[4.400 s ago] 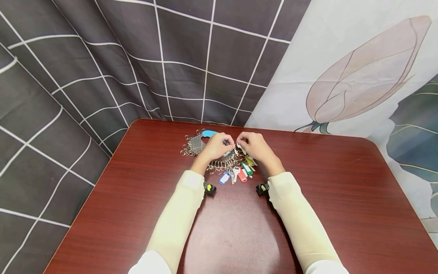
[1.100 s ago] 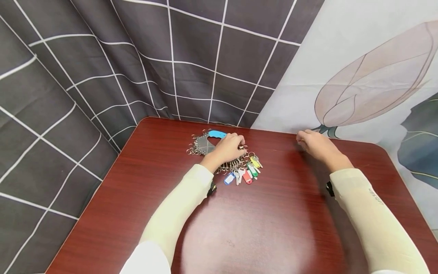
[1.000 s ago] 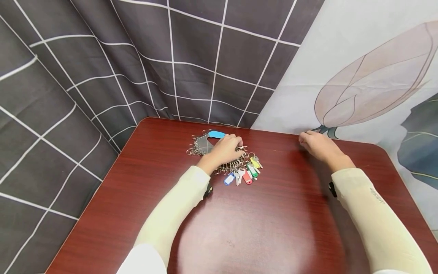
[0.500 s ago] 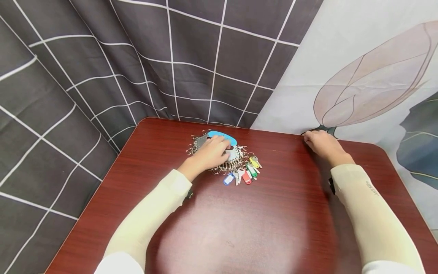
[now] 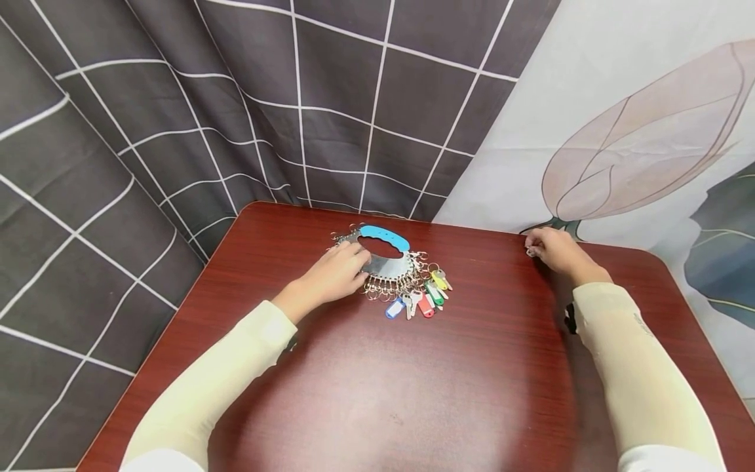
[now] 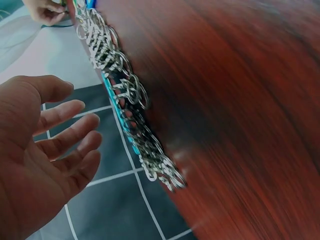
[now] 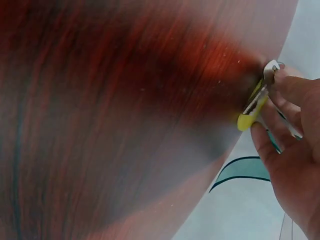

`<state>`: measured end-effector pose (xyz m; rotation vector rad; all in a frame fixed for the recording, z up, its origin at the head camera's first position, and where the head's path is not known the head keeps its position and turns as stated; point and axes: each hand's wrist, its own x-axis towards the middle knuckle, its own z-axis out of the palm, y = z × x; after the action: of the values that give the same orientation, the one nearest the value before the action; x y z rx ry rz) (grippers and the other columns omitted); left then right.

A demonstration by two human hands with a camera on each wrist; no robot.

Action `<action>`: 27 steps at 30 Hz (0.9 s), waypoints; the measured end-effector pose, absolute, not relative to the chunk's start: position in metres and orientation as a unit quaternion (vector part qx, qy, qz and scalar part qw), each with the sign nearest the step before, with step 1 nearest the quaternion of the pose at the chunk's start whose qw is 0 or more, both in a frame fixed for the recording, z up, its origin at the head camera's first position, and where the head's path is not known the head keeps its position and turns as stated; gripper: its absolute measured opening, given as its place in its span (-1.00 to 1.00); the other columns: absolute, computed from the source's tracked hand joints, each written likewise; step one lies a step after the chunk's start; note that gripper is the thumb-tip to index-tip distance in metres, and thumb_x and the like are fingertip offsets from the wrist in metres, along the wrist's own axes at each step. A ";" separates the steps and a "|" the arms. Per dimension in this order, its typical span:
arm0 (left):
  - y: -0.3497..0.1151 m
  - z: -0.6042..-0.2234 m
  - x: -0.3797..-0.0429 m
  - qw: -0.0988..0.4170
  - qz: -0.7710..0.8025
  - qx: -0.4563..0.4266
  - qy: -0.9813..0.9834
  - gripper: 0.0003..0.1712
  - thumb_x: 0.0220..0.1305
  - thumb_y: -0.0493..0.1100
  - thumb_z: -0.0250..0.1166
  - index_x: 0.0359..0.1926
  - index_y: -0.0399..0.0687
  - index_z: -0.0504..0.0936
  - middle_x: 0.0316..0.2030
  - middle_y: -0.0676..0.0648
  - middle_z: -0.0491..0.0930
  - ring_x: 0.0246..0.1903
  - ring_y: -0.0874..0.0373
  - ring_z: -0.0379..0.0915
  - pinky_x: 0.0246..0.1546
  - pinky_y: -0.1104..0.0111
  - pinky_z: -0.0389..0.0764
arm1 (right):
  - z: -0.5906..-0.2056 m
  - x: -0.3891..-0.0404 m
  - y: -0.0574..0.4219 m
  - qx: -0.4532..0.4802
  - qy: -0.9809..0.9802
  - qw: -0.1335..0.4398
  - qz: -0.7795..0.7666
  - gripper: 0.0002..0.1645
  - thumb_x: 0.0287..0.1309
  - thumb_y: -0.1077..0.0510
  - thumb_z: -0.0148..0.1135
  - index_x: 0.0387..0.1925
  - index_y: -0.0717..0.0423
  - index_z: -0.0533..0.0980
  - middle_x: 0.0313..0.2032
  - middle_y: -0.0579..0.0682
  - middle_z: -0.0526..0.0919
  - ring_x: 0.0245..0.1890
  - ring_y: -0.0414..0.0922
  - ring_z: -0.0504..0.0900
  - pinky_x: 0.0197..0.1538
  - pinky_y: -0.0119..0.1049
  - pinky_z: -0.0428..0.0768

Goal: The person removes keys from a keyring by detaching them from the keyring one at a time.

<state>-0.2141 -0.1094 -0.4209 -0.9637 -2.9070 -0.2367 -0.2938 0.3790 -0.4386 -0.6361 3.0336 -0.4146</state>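
A metal key holder plate (image 5: 386, 265) with a blue grip (image 5: 385, 236) and many hooks and rings lies near the table's back edge. Keys (image 5: 411, 303) and blue, red (image 5: 426, 305), green and yellow tags hang at its right end. My left hand (image 5: 333, 272) hovers over the plate's left end, fingers loosely bent; in the left wrist view nothing is in it. Far to the right, my right hand (image 5: 557, 250) pinches a key (image 7: 270, 71) with a yellow tag (image 7: 253, 112) between thumb and fingers, close to the table.
The reddish-brown table (image 5: 413, 387) ends at the back against a dark checked curtain (image 5: 330, 131) and a white cloth (image 5: 501, 164) with a flower print. The right hand is near that back edge.
My right hand has left the key holder and gone right to the back edge; in the last half second it turned slightly. My left hand has slid left across the plate, uncovering its grip.
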 end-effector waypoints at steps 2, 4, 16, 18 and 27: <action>-0.114 -0.421 -0.213 0.037 -0.071 -0.317 -0.945 -0.75 0.36 -0.12 0.34 -0.02 -0.12 0.66 -0.13 -0.09 0.61 -0.11 -0.03 0.49 -0.07 0.14 0.58 | -0.438 -0.293 0.380 -0.202 0.970 0.015 -0.135 -0.97 0.29 0.40 0.20 -0.26 0.31 0.56 -0.30 0.23 0.70 -0.17 0.21 0.65 0.00 0.21 0.52; -0.117 -0.421 -0.211 0.039 -0.067 -0.321 -0.944 -0.76 0.36 -0.12 0.35 -0.03 -0.12 0.66 -0.15 -0.09 0.60 -0.14 -0.03 0.48 -0.12 0.15 0.57 | -0.438 -0.293 0.381 -0.201 0.970 0.023 -0.137 -0.94 0.31 0.40 0.19 -0.22 0.30 0.57 -0.25 0.26 0.70 -0.12 0.24 0.64 0.04 0.24 0.51; -0.127 -0.421 -0.210 0.058 -0.119 -0.321 -0.938 -0.53 0.43 -0.04 0.30 0.22 -0.21 0.59 0.11 -0.19 0.62 0.16 -0.11 0.53 0.19 -0.03 0.55 | -0.426 -0.286 0.379 -0.150 0.969 -0.046 -0.191 -0.83 0.45 0.34 0.08 -0.10 0.29 0.60 -0.06 0.38 0.66 -0.03 0.33 0.60 0.08 0.31 0.46; -0.126 -0.420 -0.210 0.056 -0.129 -0.314 -0.939 -0.46 0.44 0.00 0.30 0.30 -0.18 0.55 0.21 -0.21 0.58 0.26 -0.12 0.49 0.29 -0.07 0.49 | -0.421 -0.283 0.374 -0.146 0.967 -0.057 -0.200 -0.82 0.45 0.32 0.10 -0.08 0.29 0.60 -0.04 0.38 0.66 -0.03 0.33 0.62 0.08 0.30 0.48; -0.117 -0.418 -0.211 0.045 -0.170 -0.291 -0.940 -0.37 0.44 0.05 0.29 0.39 -0.16 0.49 0.39 -0.26 0.45 0.42 -0.19 0.35 0.44 -0.12 0.32 | -0.417 -0.273 0.336 -0.172 0.954 -0.077 -0.234 -0.81 0.45 0.26 0.15 -0.02 0.26 0.58 0.01 0.32 0.66 0.02 0.30 0.65 0.13 0.26 0.50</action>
<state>-0.2112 -0.1169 -0.4176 -0.8896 -2.8720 -0.5186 -0.2730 0.3355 -0.4174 -0.5682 3.1516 -0.7748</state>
